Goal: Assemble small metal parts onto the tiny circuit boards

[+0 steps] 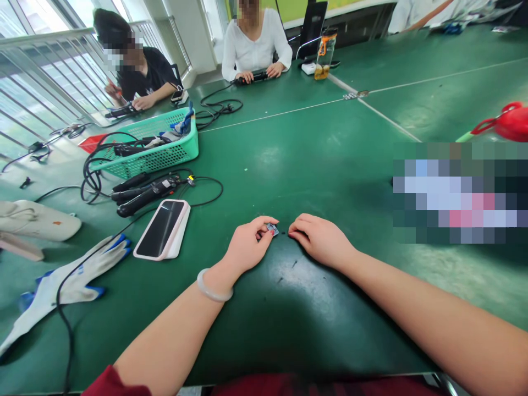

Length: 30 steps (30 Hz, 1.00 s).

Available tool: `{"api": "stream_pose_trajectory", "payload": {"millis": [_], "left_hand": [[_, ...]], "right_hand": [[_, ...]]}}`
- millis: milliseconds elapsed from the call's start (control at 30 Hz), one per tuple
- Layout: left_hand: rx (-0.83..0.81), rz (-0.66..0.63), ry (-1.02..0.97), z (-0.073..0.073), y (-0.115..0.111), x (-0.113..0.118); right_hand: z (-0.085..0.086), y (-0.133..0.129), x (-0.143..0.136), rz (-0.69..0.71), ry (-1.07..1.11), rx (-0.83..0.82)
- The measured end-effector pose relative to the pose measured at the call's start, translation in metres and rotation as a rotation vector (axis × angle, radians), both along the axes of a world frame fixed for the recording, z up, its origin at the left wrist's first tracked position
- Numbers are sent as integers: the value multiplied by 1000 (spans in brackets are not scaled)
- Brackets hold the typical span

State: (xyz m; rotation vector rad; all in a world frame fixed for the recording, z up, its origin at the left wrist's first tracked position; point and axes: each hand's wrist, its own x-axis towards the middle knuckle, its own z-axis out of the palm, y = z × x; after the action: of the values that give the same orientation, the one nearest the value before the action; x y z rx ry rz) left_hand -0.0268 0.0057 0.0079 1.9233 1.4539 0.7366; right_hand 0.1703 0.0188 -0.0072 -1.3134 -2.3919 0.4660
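Observation:
My left hand [252, 239] wears a pale bangle at the wrist and is closed in a pinch. Between its thumb and fingers sits a small flat grey-blue piece with dark markings [272, 229], partly covered by the fingertips; its kind is too small to tell. My right hand [319, 235] rests just to the right, fingers curled and pressed together above the green table [256, 319]. Whatever its fingertips may hold is hidden. A tiny dark speck [284, 233] lies between the two hands. A few small dark crumbs lie on the table just below them.
Left of my hands lie a phone [161, 228], a white-and-blue glove [74, 275], a black corded tool [148, 195] and a green basket [157, 157] with cables. Two people sit across the table near a bottle [325, 55]. A red object [511, 122] lies at right.

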Motion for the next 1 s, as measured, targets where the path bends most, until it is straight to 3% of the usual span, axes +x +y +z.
{"api": "stream_pose_trajectory", "payload": {"millis": [333, 1000], "left_hand": [[8, -9, -4, 0, -1, 0], [18, -6, 20, -1, 0, -1]], "right_hand": [[1, 0, 2, -69, 126, -71], [0, 0, 2, -77, 227, -35]]}}
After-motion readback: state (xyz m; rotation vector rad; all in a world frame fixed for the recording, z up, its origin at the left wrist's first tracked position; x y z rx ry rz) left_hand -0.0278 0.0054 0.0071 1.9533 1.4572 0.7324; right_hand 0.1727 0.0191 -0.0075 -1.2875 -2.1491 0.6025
